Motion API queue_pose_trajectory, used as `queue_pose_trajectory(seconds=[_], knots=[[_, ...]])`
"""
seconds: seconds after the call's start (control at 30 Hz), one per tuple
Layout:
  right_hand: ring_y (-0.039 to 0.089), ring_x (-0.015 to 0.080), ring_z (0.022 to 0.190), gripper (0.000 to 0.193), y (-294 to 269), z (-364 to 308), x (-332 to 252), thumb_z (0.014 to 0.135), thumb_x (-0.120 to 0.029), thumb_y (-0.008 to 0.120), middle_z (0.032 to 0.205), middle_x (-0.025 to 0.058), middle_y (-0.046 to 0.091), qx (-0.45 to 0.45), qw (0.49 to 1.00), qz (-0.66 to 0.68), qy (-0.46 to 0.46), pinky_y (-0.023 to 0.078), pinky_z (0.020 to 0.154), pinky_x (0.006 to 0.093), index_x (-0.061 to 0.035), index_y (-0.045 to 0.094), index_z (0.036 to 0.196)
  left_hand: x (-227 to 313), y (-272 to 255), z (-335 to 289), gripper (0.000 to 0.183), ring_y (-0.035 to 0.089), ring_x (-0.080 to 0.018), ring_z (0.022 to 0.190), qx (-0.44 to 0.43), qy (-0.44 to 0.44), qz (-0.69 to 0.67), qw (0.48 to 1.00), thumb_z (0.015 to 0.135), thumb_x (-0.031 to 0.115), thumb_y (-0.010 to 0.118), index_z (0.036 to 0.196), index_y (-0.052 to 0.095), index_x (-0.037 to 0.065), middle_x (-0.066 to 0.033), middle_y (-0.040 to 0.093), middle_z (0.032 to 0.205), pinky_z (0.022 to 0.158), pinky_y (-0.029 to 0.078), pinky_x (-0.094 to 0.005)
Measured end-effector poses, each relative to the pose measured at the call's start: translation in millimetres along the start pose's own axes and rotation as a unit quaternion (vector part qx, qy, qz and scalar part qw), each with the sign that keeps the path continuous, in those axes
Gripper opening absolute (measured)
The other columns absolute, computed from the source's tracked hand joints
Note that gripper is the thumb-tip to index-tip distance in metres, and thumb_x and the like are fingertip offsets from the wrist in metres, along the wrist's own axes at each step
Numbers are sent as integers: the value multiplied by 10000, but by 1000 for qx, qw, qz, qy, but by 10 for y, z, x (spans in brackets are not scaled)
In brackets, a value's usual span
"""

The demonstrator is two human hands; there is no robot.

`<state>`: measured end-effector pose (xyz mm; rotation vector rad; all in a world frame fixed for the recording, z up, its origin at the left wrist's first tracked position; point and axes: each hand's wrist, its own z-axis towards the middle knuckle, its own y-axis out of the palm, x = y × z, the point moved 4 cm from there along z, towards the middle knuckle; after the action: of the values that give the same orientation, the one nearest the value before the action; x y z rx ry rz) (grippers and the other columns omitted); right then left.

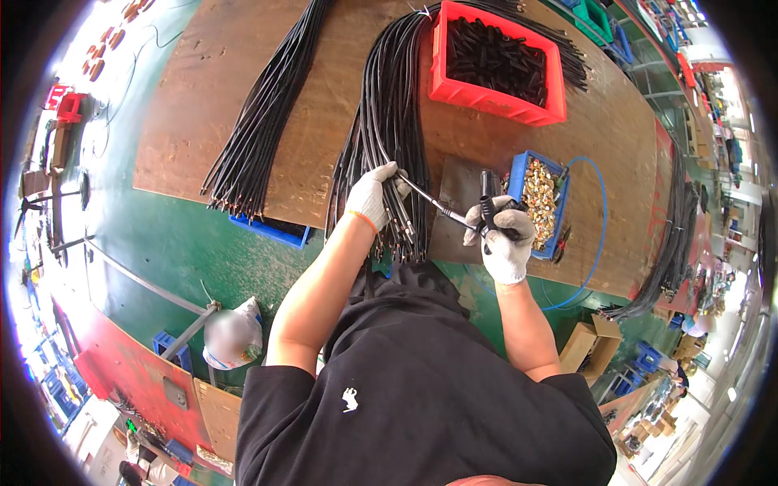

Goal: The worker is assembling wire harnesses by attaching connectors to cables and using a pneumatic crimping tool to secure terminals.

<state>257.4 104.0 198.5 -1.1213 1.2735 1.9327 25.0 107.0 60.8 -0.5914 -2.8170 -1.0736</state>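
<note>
My left hand (370, 198), in a white glove, is closed around a single black cable (416, 189) beside the near ends of a thick bundle of black cables (387, 97). That cable runs rightward, with a shiny metallic stretch near its end, to my right hand (508, 240). The right hand, in a white glove with greyed fingers, is closed on a black tubular sleeve (487, 183) that points up between its fingers. The exact meeting of cable and sleeve is hidden by the fingers. Just right of this hand stands a blue bin (562, 202) of small brass-coloured fittings (538, 190).
A red bin (496, 102) full of short black sleeves (496, 58) sits on the brown table (324, 154). Another cable bundle (271, 113) lies left. A thin blue hose (604, 211) loops at right. Pliers (562, 243) lie beside the blue bin. An open cardboard box (589, 350) stands below the table.
</note>
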Motion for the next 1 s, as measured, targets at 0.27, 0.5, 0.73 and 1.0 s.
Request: queue_pose_trajectory(seconds=[0.27,0.5,0.73,1.0], knots=[[770,271,915,307,144,16,157,773,201,698,1204,157,600,15,993,-67,95,680,783,385,2,714,1006,57,-26,-30,213,613,-197,563,1,-15,27,1000,1051,148,618,909,629,-10,-97,632,745,512,542,-299],[704,255,1014,224,454,159,128,727,71,784,946,86,703,-124,969,-176,125,582,941,422,-46,773,918,251,-187,-103,189,610,-169,555,-10,-13,74,997,1043,133,636,909,634,-1,-94,664,774,502,551,-270],[760,258,952,365,989,96,162,691,-66,837,1025,28,640,-346,830,-398,-183,644,745,384,-236,758,1004,275,-283,-77,175,625,-134,587,-1,-34,94,995,1042,134,646,943,673,-7,-85,699,828,519,553,-244],[765,243,1035,343,946,-97,363,714,-137,840,1056,10,634,-384,829,-377,-154,595,692,367,-283,759,1014,407,-358,-128,206,627,-158,562,-26,-26,185,982,1032,166,643,890,688,24,-73,695,750,535,535,-292]])
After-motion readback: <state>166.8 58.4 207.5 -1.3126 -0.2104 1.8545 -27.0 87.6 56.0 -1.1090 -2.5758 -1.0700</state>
